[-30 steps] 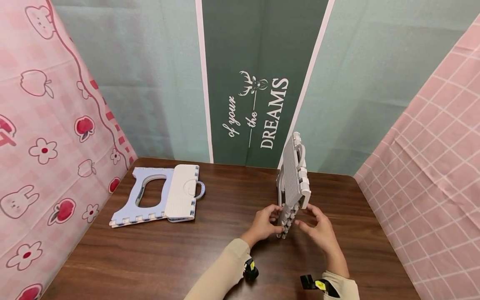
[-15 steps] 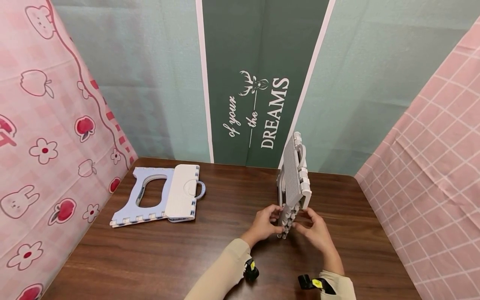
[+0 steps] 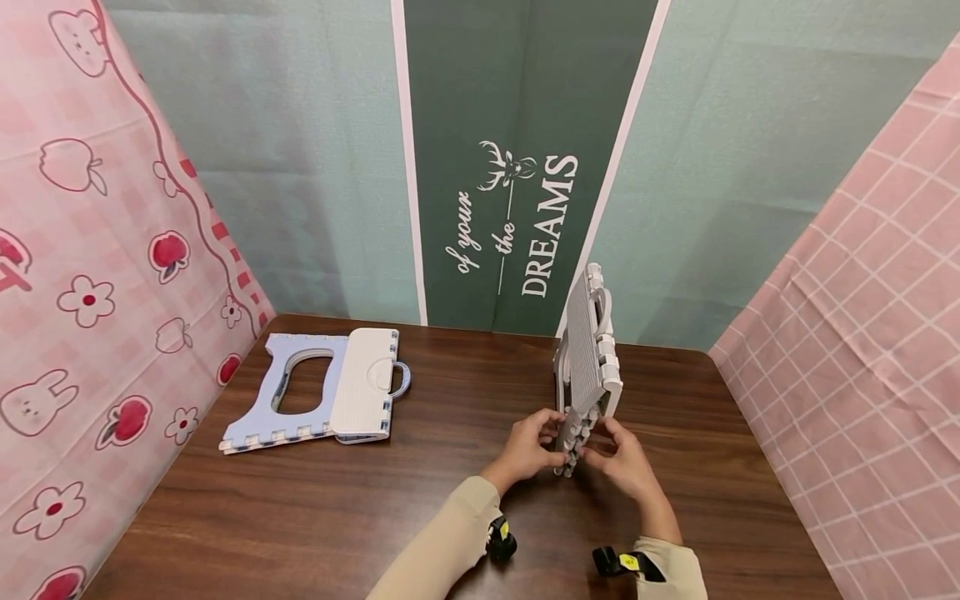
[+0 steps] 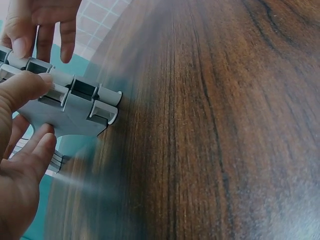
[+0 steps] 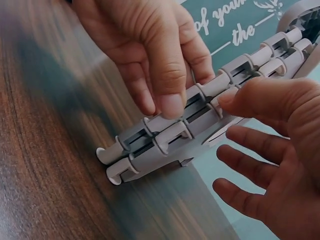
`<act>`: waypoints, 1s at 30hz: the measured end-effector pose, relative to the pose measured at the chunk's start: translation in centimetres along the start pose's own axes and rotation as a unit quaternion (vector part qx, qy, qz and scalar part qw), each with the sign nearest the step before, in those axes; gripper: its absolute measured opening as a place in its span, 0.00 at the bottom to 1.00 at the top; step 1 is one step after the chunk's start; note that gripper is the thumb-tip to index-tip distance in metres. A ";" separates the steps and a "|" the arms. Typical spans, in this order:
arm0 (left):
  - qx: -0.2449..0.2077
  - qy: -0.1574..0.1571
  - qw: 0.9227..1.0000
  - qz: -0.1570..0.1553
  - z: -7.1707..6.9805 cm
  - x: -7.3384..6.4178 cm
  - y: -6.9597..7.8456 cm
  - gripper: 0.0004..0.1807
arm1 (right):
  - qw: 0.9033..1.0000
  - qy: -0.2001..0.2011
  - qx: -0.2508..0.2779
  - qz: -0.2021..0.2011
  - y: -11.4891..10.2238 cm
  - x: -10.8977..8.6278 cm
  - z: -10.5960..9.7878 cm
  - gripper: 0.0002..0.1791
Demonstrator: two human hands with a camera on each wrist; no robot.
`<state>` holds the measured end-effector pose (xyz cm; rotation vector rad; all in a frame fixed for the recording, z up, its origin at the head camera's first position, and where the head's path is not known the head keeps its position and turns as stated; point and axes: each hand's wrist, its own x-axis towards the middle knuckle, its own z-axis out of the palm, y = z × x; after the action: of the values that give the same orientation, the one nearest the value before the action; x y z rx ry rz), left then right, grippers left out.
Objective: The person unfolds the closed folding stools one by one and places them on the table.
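Note:
A grey folding step stool (image 3: 587,354), folded flat, stands upright on its hinged legs at the right of the table. My left hand (image 3: 527,450) grips the left part of its near leg edge, thumb on the hinge and fingers against the panel. From the other side comes my right hand (image 3: 628,468), its thumb touching the hinge row. In the right wrist view the right hand's fingers (image 5: 245,192) are spread and extended, and they do not curl round the stool (image 5: 150,150). The stool's far legs are partly hidden.
A blue and white folding step stool (image 3: 358,396) lies flat at the left of the wooden table (image 3: 315,517). Its blue loop handle (image 3: 405,379) points right. Printed cloths hang behind the table (image 3: 517,108) and along both sides.
My right hand has moved left, bringing its thumb onto the grey stool's near edge. The left hand and both stools stay where they were.

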<state>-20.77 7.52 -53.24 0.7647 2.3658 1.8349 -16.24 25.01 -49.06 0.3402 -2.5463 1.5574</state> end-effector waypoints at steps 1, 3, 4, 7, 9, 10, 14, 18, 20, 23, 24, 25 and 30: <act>-0.001 0.000 1.000 0.000 0.0 0.0 0.0 0.30 | 1.000 -0.004 0.008 -0.002 -0.1 0.0 0.1 0.24; -0.001 0.000 1.000 0.001 0.1 0.1 -0.1 0.30 | 1.000 -0.009 0.028 -0.003 -0.3 0.1 0.2 0.25; -0.002 0.000 1.000 0.000 0.1 0.1 -0.1 0.30 | 0.999 -0.010 0.033 -0.001 -0.2 0.1 0.2 0.25; 0.001 -0.001 1.000 0.002 0.1 0.1 -0.1 0.30 | 0.999 -0.010 0.037 0.012 0.3 0.1 0.4 0.24; 0.003 -0.002 1.000 0.004 0.0 0.1 0.0 0.30 | 0.999 -0.009 0.039 0.021 0.7 0.1 0.4 0.24; 0.005 -0.002 1.000 0.004 0.0 0.1 0.0 0.30 | 0.999 -0.009 0.040 0.025 0.8 0.1 0.5 0.24; 0.008 -0.004 1.000 0.002 0.0 0.0 -0.1 0.30 | 0.999 -0.009 0.036 0.038 0.9 0.1 0.5 0.25; 0.008 -0.004 1.000 0.000 0.0 0.0 0.0 0.30 | 0.999 -0.002 0.016 0.034 0.9 0.1 0.7 0.25; 0.008 -0.003 1.000 -0.002 0.0 0.0 0.0 0.30 | 1.000 0.004 0.010 0.028 1.1 0.1 0.8 0.26; 0.012 -0.001 1.000 -0.003 0.1 0.0 0.0 0.31 | 1.000 0.009 0.003 0.022 1.3 0.1 0.9 0.27; 0.013 0.000 1.000 -0.002 0.2 0.0 -0.1 0.31 | 1.000 0.009 0.000 0.023 1.2 0.1 0.9 0.27; 0.015 0.001 1.000 -0.002 0.2 0.0 -0.1 0.31 | 1.000 0.010 -0.001 0.024 1.0 0.1 0.9 0.27; 0.019 0.004 1.000 0.005 0.2 -0.1 -0.1 0.31 | 1.000 0.012 -0.002 0.022 -1.0 -0.1 0.8 0.25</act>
<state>-20.65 7.65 -53.42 0.7750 2.4137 1.8048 -15.86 23.85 -48.55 0.2666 -2.5560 1.5605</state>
